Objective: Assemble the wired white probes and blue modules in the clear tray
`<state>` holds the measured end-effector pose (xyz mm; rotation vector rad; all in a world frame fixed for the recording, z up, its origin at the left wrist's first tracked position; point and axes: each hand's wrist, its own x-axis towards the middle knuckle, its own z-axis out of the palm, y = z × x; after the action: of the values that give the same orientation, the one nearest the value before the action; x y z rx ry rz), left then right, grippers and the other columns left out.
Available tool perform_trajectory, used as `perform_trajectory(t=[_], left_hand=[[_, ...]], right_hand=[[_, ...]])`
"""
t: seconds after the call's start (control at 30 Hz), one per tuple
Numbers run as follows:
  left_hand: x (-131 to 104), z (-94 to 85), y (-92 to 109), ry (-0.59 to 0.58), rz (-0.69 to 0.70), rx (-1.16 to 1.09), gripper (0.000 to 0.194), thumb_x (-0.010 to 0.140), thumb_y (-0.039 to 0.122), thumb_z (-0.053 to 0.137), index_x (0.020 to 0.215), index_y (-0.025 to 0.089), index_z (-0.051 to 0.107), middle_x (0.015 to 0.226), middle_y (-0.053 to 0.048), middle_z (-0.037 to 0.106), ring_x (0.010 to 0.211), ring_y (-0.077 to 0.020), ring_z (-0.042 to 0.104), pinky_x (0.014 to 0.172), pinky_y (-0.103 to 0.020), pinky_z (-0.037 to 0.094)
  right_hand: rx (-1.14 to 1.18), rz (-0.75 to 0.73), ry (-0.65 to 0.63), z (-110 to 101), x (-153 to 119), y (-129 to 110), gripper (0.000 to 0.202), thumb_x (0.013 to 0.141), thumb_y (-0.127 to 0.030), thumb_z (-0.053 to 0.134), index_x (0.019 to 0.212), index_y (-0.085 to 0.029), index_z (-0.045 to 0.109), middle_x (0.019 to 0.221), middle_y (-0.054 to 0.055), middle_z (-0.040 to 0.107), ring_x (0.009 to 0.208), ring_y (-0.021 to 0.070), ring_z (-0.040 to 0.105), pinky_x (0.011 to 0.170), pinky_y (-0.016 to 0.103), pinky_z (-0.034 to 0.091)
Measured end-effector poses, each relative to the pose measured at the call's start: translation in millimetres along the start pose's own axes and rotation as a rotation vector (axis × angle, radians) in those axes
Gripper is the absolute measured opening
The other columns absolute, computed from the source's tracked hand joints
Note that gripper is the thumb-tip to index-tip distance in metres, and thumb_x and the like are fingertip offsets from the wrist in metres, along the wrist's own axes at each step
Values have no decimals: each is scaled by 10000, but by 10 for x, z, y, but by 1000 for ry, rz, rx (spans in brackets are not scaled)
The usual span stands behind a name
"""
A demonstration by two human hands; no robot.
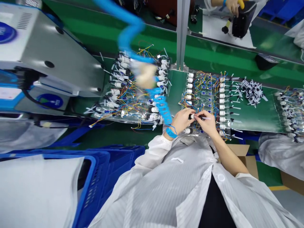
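Observation:
My left hand [182, 121], with a blue band at the wrist, is closed around a small white cylindrical part with a black end [192, 116]. Its fingertips meet those of my right hand [208, 124]. That hand is pinched, and a thin white strip [206, 118] shows at its fingers. Both hands are over a clear plastic tray [194, 134] of similar white-and-black cylinders in rows, with small blue boards and coloured wires. The fingers hide where the two pieces meet.
A heap of white strips with black ends [253, 91] lies to the right. Another wired tray [118, 118] is at left, under a blurred blue coiled hose [129, 34]. A metal post [181, 38] rises behind. Blue crates [102, 177] stand lower left. Across the bench, another person's hand [232, 4] touches a black object.

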<state>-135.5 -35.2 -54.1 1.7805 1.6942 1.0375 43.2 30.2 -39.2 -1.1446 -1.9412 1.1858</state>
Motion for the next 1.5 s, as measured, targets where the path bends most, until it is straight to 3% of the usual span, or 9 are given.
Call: perform_trajectory(t=[0.6,0.73,0.83,0.97,1.07,1.2,1.3,1.5], left_hand=[[70,8,56,-13,-51,-33,224,919,181,784,1117,207,683,1112,-83,791,1069,-247,753,978,-394,584],[73,14,60,-17,-41,-15,220,913,161,776,1108,200,683,1113,-84,785,1065,-245,748,973,-384,583],[73,27,50,-15,-29,-4,231,903,122,756,1108,204,689,1101,-72,780,1059,-235,742,971,-370,579],[73,44,27,-9,-19,-6,243,887,94,743,1097,204,691,1087,-68,778,1047,-233,740,956,-363,578],[82,42,31,-4,-28,-18,251,880,91,744,1095,202,679,1074,-66,782,1042,-230,743,956,-362,577],[92,41,51,-19,-56,-18,267,881,135,775,1115,206,670,1081,-70,788,1060,-245,744,961,-381,579],[89,49,53,-19,-57,-21,285,881,126,767,1134,209,666,1109,-73,786,1077,-243,743,979,-381,575],[74,45,77,-14,-60,4,261,880,109,741,1109,211,669,1092,-71,780,1070,-252,733,951,-377,577]], right_hand=[[143,89,81,74,18,53,185,848,-390,808,839,-233,711,870,32,782,783,206,697,740,338,534],[64,26,68,67,-9,63,141,886,-358,774,845,-237,714,890,33,796,825,221,737,778,350,556],[-102,-111,51,62,-25,25,49,893,-228,703,849,-242,720,893,27,794,840,220,739,801,348,548],[-267,-271,-19,45,13,-53,199,805,-51,604,822,-231,687,863,32,753,863,221,712,810,332,520],[-257,-244,-87,-17,69,-72,190,805,-53,607,826,-225,683,857,25,738,835,205,692,803,317,513],[-163,-140,-150,-130,104,-59,157,830,-167,711,974,-224,732,947,25,760,831,195,694,782,307,525],[-190,-170,-126,-141,95,-79,112,850,-195,723,958,-222,728,952,34,751,867,205,699,807,317,529],[-311,-251,-92,-45,76,-146,139,844,-90,654,885,-222,673,886,21,712,840,199,679,810,307,497]])
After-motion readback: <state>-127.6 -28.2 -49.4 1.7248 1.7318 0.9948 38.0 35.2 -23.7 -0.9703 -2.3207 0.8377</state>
